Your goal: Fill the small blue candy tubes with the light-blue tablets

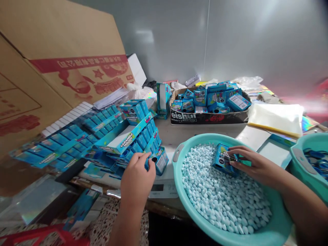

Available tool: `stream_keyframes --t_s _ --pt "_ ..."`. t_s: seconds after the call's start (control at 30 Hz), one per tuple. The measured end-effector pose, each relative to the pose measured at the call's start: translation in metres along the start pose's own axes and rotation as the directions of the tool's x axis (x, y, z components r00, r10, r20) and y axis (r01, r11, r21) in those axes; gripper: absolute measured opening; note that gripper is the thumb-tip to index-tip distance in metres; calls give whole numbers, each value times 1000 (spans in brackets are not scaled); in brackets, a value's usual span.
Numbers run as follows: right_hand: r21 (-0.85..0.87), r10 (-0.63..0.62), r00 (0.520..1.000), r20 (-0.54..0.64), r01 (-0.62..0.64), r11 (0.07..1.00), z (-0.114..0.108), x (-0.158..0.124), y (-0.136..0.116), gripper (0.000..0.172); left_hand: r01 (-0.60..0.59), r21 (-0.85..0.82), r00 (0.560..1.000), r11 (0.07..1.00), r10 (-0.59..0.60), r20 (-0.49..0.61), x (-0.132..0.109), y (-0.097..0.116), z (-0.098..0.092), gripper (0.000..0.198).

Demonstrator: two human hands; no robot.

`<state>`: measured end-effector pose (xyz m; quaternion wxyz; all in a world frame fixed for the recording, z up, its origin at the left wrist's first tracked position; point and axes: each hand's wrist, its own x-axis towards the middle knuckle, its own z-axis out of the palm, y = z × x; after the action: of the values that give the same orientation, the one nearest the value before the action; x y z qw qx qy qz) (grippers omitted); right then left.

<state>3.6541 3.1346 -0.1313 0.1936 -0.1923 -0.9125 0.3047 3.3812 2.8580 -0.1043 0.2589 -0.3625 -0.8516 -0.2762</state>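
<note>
Nearest, a teal basin (176, 155) of pale blue candy tablets (220, 194) overhangs the front edge of the surface (176, 135), its grey handle just beside a small white scale (164, 188). The right hand (256, 165) reaches in over the basin's right rim, its fingers (237, 150) closed around a small blue candy box (222, 159) that rests tilted on the tablets near the far rim. The left hand (137, 177) is at the scale, fingers (140, 157) curled onto the front end of a blue display carton (133, 138) filled with small boxes, one box (160, 160) standing at its corner. Stacked cartons crowd the left side up to a tilted cardboard carton (58, 61). A second teal basin (307, 160) is cut off by the right edge. Between the basins lies a narrow strip of bare surface. Farther back, a low cardboard tray (205, 118) holds loose blue boxes, with a stack of clear sheets (276, 118) to its right, before a grey wall (230, 41).
</note>
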Motion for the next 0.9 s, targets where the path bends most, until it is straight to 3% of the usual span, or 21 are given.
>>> stream_keyframes --t_s 0.17,0.27,0.37,0.73,0.9 --pt "-25 -1 1000 10 1 1000 -2 0 -1 42 -160 -176 956 971 107 -274 -2 -2 -15 33" --pt "-57 -15 1000 17 15 998 -3 0 -1 41 -222 -170 902 960 136 -410 -3 -9 -23 33" --pt "-59 -30 1000 2 30 998 -3 0 1 41 -227 -131 866 965 139 -480 -4 -17 -28 31" --pt "-82 -73 996 -60 68 994 1 3 8 40 -219 -55 849 974 163 -503 -3 -26 -24 28" --pt "-48 -56 995 -81 52 998 4 3 9 40 -316 -116 876 942 242 -417 -7 -14 -13 25"
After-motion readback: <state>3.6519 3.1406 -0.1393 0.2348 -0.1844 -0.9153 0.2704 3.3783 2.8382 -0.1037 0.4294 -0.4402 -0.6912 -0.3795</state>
